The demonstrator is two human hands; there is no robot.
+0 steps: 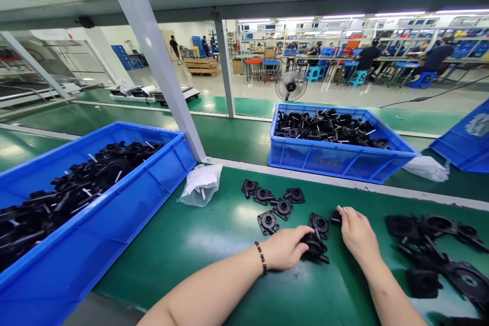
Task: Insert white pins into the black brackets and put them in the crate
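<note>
My left hand (284,248), with a beaded bracelet at the wrist, is closed on a black plastic housing (316,248) with a side spout, low over the green bench. My right hand (358,234) pinches a small black part (336,217) between thumb and fingers; its far side is hidden. Just beyond my left fingers lies a black square-flanged cover (319,224) with a round raised centre. Several similar covers (282,208) are spread flat to the left of it. To the right of my right hand, larger black housings (439,257) lie in a loose group.
A long blue crate (126,234) full of black parts with white pins stands at left. Behind the bench is another filled blue crate (336,155). A plastic bag (201,183) lies near the white post (160,61). A fan (291,85) and seated people are farther back.
</note>
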